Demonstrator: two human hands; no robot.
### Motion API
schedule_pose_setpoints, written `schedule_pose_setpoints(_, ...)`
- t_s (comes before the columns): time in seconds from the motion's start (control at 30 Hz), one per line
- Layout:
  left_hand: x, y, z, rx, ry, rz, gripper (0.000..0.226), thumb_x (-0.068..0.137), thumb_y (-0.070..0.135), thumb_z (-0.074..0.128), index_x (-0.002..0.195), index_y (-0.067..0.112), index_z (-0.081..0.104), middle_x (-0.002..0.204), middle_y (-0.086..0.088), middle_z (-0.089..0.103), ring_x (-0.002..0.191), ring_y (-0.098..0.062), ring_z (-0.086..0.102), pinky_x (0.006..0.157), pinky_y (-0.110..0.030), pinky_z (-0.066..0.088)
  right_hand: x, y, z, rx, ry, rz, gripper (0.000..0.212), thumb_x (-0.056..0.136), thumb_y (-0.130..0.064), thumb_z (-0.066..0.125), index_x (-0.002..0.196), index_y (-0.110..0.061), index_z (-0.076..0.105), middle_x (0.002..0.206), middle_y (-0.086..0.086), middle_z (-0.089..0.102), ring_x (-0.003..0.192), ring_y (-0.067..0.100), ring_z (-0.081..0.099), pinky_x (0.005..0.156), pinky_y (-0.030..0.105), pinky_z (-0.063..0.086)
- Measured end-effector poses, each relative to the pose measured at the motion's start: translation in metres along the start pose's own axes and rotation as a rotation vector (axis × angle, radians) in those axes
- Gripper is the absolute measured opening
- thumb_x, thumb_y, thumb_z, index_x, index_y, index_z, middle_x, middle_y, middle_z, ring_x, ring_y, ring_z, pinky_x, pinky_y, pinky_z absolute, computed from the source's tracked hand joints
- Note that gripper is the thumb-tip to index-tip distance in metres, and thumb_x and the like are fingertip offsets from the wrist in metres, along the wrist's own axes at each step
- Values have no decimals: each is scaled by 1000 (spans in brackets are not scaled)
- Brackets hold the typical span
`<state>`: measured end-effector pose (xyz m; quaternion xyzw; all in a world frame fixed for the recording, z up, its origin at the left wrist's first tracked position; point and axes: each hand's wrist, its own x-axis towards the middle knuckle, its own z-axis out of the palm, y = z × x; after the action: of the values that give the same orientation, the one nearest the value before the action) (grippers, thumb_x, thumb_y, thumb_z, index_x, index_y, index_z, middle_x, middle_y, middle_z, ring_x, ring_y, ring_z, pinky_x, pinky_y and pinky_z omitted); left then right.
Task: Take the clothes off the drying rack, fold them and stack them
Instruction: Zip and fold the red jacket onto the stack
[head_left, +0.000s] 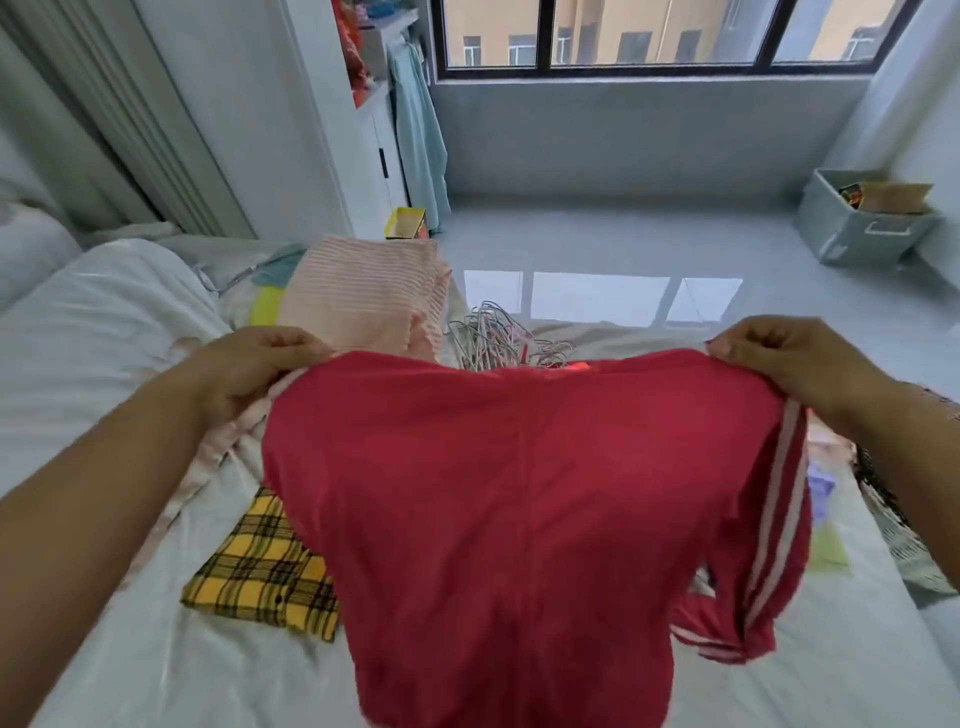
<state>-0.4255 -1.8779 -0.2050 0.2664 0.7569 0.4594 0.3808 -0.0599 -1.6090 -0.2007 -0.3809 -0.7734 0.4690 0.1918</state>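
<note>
A red shirt (509, 499) with white stripes down its sleeve hangs spread out above the bed. My left hand (249, 374) pinches its left shoulder and my right hand (795, 369) pinches its right shoulder. The right sleeve droops down at the lower right. Under the shirt on the white bed sheet (156, 649) lies a yellow plaid garment (260, 566), partly hidden. Beyond the shirt sits a folded pink striped garment (363, 296). No drying rack is in view.
A heap of wire hangers (498, 338) lies at the bed's far edge. A white duvet (98, 322) bulges at the left. A lace-patterned cloth (893, 525) lies at the right bed edge. A grey storage box (862, 223) stands on the floor by the window; a wardrobe (311, 119) stands at the back left.
</note>
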Motion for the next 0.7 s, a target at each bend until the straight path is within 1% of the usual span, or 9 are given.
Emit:
schedule_pose_setpoints(0.1,24,-5,4,86,122,27,7,88,13,60,84,9,65,89,-15,63,73,-15,60,63,-20,52,20,6,9,-69,51,3,12,87,-23,64,78,-16,68,76,2,65,65,4,56,58,12,43)
schedule_pose_setpoints(0.17,37,12,-5,94,231,133,10,88,19,62,79,16,65,81,-7,63,80,-19,58,74,-28,50,35,-7,0,-85,153,-86,11,87,-22,63,82,-13,67,63,-9,63,57,-3,51,51,6,39)
schedule_pose_setpoints(0.27,44,51,-30,136,359,287,12,79,34,67,76,22,69,85,-7,67,87,-22,60,89,-40,48,49,-51,-20,-104,274,-219,16,89,-24,61,101,-14,65,48,-26,57,45,-10,46,48,3,35)
schedule_pose_setpoints(0.37,24,84,-43,50,354,411,27,88,25,61,64,31,73,67,13,69,69,-3,64,71,-22,53,47,-85,-37,-69,356,-307,24,91,-28,59,111,-17,64,55,-32,60,51,-13,52,52,1,39)
schedule_pose_setpoints(0.43,2,92,-41,-17,298,444,36,92,18,56,64,32,74,67,16,70,66,2,64,65,-16,53,29,-95,-40,-50,320,-305,24,89,-42,57,103,-26,67,60,-30,62,54,-12,54,50,0,38)
schedule_pose_setpoints(0.5,-17,77,-38,-26,220,436,24,88,21,59,71,25,75,76,8,72,75,-7,66,75,-24,54,9,-85,-37,-46,240,-278,38,73,-68,57,87,-35,71,63,-21,65,55,-5,55,50,2,39)
schedule_pose_setpoints(0.53,-25,60,-35,-24,179,395,15,83,27,63,76,21,74,81,3,72,78,-15,65,78,-31,52,-1,-72,-32,-38,196,-233,38,69,-70,56,80,-36,70,62,-15,65,54,-2,54,48,3,39)
schedule_pose_setpoints(0.6,-43,13,-20,13,102,270,31,70,42,70,84,14,71,85,-8,69,77,-23,63,74,-35,47,-25,-32,-17,-18,98,-118,29,77,-54,54,75,-30,70,58,-9,66,50,2,55,47,5,41)
schedule_pose_setpoints(0.7,-68,-77,16,57,-19,40,64,46,68,77,77,13,73,74,-9,67,64,-21,60,64,-31,44,-71,42,24,-52,-104,53,23,85,-29,56,76,-13,71,59,4,63,53,7,51,55,13,40)
